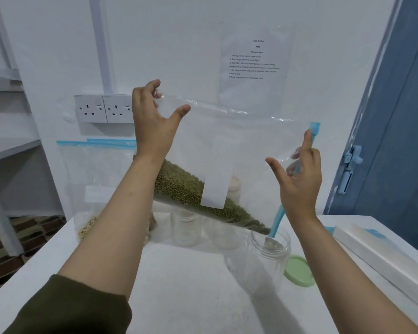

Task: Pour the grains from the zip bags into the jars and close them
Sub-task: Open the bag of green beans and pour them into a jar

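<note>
I hold a large clear zip bag (239, 141) tilted over the table, its blue zip edge down on the right. Green grains (186, 189) lie along the bag's lower side and reach its low corner, which sits in the mouth of an open clear jar (268, 259). My left hand (152, 121) pinches the bag's raised upper left corner. My right hand (299, 174) pinches the bag beside the blue zip strip (311, 133). A green lid (298, 273) lies flat to the right of the jar.
Two more clear jars (186, 230) stand behind on the white table (179, 285). Another zip bag with pale grains (92, 179) leans on the wall at the left. A long white box (381, 256) lies at the right. Wall sockets (101, 108) and a taped paper sheet (253, 61) are behind.
</note>
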`<state>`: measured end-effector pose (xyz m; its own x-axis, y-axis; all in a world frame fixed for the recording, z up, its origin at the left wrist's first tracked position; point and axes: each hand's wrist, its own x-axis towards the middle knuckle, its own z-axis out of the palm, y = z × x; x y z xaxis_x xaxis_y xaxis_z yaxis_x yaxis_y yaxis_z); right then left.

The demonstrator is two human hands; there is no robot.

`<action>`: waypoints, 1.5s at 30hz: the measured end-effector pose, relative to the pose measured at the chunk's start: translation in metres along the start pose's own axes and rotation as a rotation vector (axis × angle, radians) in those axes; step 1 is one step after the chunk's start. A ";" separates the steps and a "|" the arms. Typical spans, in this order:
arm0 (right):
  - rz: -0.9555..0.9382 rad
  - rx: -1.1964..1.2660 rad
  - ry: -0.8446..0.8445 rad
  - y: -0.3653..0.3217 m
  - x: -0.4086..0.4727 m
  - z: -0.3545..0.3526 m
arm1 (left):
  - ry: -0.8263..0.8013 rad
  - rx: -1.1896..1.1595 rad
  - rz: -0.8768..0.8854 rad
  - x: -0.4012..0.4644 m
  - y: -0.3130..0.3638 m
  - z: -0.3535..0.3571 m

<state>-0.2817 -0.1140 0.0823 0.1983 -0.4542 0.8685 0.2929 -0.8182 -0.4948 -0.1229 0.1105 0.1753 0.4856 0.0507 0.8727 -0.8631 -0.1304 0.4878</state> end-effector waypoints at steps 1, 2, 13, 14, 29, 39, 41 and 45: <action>0.004 0.005 0.004 0.000 -0.001 -0.001 | -0.002 0.001 0.002 0.001 0.001 0.001; 0.010 0.010 0.006 -0.001 -0.002 -0.001 | -0.003 0.001 0.006 0.001 0.001 0.001; 0.015 0.005 0.028 -0.002 -0.007 -0.006 | -0.008 0.008 0.066 0.009 0.013 0.006; 0.017 0.004 0.030 -0.001 -0.007 -0.007 | -0.012 0.011 0.071 0.009 0.014 0.006; 0.051 0.012 0.033 0.002 -0.009 -0.010 | -0.032 0.028 0.134 0.013 0.022 0.011; 0.027 0.014 0.031 0.002 -0.009 -0.008 | -0.024 0.014 0.119 0.015 0.021 0.007; 0.026 0.009 0.029 0.001 -0.010 -0.008 | -0.025 0.014 0.122 0.015 0.022 0.005; 0.023 -0.006 0.027 0.000 -0.010 -0.007 | -0.026 0.006 0.128 0.015 0.025 0.002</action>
<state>-0.2903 -0.1120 0.0734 0.1797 -0.4820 0.8575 0.2834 -0.8094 -0.5143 -0.1369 0.1060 0.2009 0.3754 0.0076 0.9268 -0.9173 -0.1401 0.3727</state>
